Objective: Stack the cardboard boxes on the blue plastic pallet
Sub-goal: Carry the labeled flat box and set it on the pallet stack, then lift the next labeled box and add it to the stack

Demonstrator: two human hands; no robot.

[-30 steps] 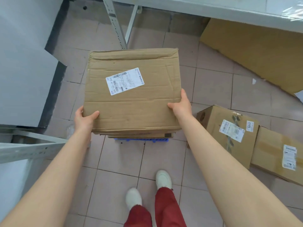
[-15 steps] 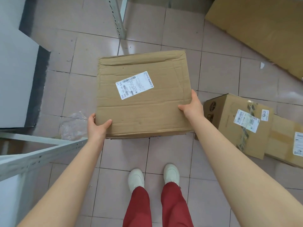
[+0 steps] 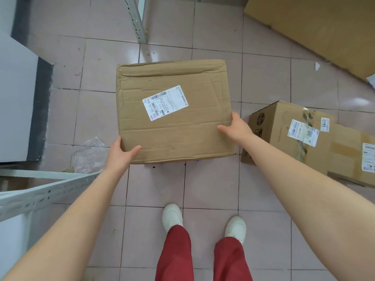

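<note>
A worn, creased cardboard box (image 3: pixel 174 126) with a white shipping label fills the middle of the head view. My left hand (image 3: pixel 122 156) grips its near left corner, thumb on top. My right hand (image 3: pixel 236 128) holds its right edge, thumb on top. The blue plastic pallet is almost wholly hidden under the box; only tiny blue specks (image 3: pixel 197 161) peek out below its near edge. Two more labelled cardboard boxes lie on the floor to the right, one taped (image 3: pixel 284 134), one partly cut off by the frame (image 3: pixel 351 159).
A white metal shelf frame (image 3: pixel 40 193) juts in at the lower left, and a perforated upright (image 3: pixel 136 19) stands behind the box. Crumpled clear plastic (image 3: pixel 91 153) lies left of the box. A flat cardboard sheet (image 3: pixel 314 27) leans at the top right. My feet stand on pink tiles.
The box has come down and sits lower over the pallet, whose blue edge showed a second ago and is now nearly covered. Both hands keep their hold.
</note>
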